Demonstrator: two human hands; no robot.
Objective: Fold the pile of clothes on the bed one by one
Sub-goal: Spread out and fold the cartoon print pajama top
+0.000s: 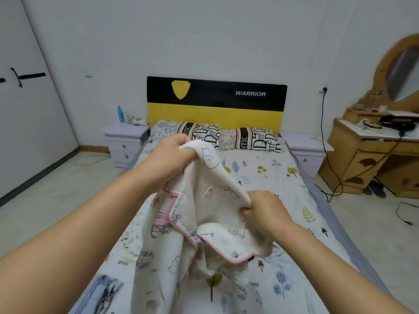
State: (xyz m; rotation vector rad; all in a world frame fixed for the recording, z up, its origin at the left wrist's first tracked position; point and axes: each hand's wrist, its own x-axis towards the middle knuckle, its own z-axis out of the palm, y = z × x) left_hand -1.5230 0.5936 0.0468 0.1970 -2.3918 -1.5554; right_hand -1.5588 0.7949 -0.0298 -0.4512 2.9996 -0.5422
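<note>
Both of my hands are raised over the bed [260, 168], holding one garment between them. My left hand [169, 158] is the higher; its fingers [187, 152] are curled tight round a bunched edge of the white garment [210, 200]. My right hand [264, 210] sits lower and nearer to me, and its fingers [246, 211] pinch a fold of the same cloth.

The garment is white with small cartoon animal prints and pink piping along its edges. It hangs from both grips, and its lower part drapes down onto the bed sheet, crumpled in front of me. I cannot tell which part of the garment each hand holds.

At the lower left edge of the bed lies a blue and white patterned cloth [99, 293], apart from the one I hold.

The bed sheet is white with tree and leaf prints. Two lettered pillows [249, 138] lie side by side against the black and yellow headboard [216, 103]. A pale nightstand [123, 141] stands on each side of the bed; the left one carries a blue bottle [120, 114]. A wooden dressing table [374, 150] with an oval mirror stands at the right, with a black cable [324, 137] running down from a wall socket.
</note>
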